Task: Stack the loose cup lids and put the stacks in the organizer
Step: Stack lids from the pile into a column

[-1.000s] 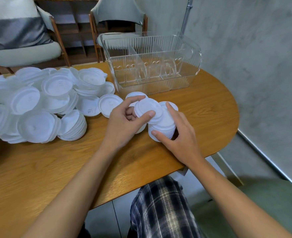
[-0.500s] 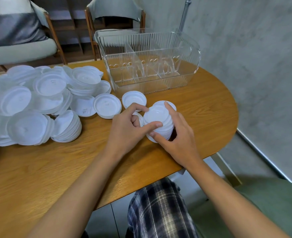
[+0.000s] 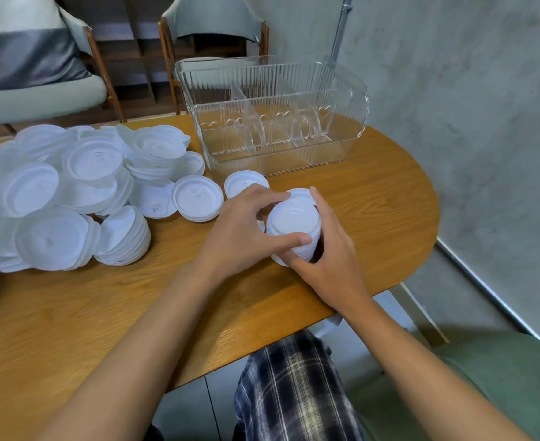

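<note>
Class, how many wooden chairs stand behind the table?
2. The left chair is at far left, holding a grey cushion; the second chair is behind the organizer. More may be out of view.

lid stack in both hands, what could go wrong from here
1. The lid stack looks tilted, held only by the left hand and right hand at its sides; lids might slide apart on lifting.
2. It sits near the table edge, so a slipped lid could fall off.
3. The organizer has dividers that the stack might catch.

One organizer (image 3: pixel 275 84), one table (image 3: pixel 373 198), two hands (image 3: pixel 240 233) (image 3: pixel 335 259), many lids (image 3: pixel 93 160).
</note>
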Tool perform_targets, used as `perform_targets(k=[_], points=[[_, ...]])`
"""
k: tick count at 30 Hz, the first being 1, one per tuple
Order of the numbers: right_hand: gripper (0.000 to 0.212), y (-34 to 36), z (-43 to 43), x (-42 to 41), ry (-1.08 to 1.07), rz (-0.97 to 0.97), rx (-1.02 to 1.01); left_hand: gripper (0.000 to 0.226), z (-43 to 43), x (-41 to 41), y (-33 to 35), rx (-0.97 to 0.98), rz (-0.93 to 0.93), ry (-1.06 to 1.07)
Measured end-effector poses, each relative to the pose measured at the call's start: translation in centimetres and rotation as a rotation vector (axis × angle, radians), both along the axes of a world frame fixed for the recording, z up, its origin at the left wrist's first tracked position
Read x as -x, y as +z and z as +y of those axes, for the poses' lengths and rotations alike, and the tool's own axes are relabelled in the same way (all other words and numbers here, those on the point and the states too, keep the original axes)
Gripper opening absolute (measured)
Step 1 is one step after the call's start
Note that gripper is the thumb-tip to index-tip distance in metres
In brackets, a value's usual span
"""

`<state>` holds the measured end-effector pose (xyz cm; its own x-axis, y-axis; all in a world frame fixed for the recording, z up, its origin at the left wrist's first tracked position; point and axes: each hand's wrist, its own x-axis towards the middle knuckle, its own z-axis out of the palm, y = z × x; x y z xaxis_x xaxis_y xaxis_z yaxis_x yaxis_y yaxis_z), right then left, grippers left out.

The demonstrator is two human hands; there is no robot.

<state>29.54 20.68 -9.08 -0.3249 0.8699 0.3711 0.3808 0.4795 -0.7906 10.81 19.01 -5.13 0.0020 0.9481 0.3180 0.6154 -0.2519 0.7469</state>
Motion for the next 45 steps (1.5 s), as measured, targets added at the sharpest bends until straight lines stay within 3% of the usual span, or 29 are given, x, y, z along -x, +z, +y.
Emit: perform_targets(k=[15,19,22,28,34,45], points=[[0.086,-0.9,0.5,-0.3,0.004,-0.024,-0.063,0.071,0.2,-1.2,-1.0,0.05,0.045,0.101],[0.084,-0.6,0.2,-0.3,0.001,-0.035,-0.052,0.073,-0.5,-0.7,-1.5,0.017,0.054,0.025],[0.083,-0.2,-0.1,-0.2,-0.018,-0.033,-0.044,0.061,-1.9,1.6,-2.2,-0.078,0.028,0.047],[0.083,-0.1,-0.1,-0.2,-0.025,-0.056,-0.036,0.053,-4.2,5.3,-4.6,-0.059,0.352,0.123],[0.082,-0.1,-0.3,-0.1,-0.021,-0.055,-0.036,0.018,-4.3,5.1,-4.8,-0.21,0.346,0.142],[0.082,-0.1,-0.4,-0.2,-0.021,-0.057,-0.044,0.012,-4.2,4.6,-4.4,-0.204,0.376,0.166]])
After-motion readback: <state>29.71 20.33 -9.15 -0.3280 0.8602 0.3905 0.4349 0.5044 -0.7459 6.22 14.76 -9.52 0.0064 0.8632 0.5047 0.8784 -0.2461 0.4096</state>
